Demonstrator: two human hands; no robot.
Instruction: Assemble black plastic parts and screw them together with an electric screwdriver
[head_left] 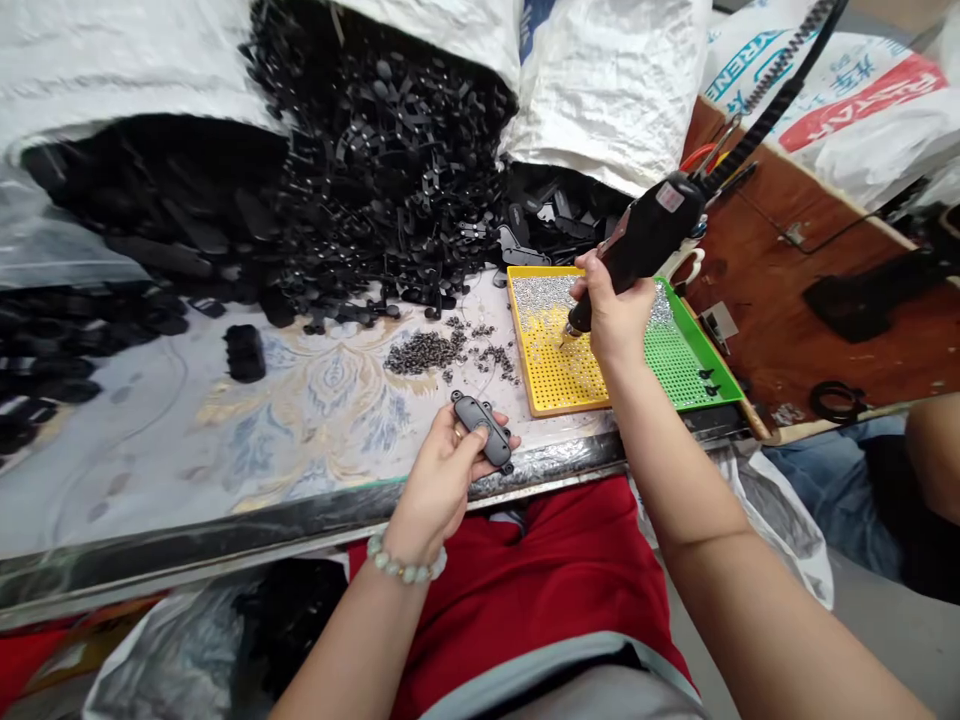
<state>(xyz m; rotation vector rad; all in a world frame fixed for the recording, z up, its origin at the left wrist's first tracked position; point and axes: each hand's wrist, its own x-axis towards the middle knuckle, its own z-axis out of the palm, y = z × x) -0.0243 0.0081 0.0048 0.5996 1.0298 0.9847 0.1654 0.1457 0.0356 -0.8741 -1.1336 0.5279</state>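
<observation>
Near the table's front edge, my left hand grips a dark grey, elongated plastic part with small round lugs at its ends, thumb pressed on its face. My right hand is wrapped round a black electric screwdriver, which slants down to the left. Its bit is over the yellow perforated tray, close to the scattered screws; whether it touches one I cannot tell. Beside the yellow tray sits a green perforated tray, partly behind my right hand, with a few small black pieces in it.
A large heap of black plastic parts spills from white sacks at the back. Small dark pieces lie left of the yellow tray. A black block-like stack stands farther left. The screwdriver's coiled cord rises right. Someone's leg shows at right.
</observation>
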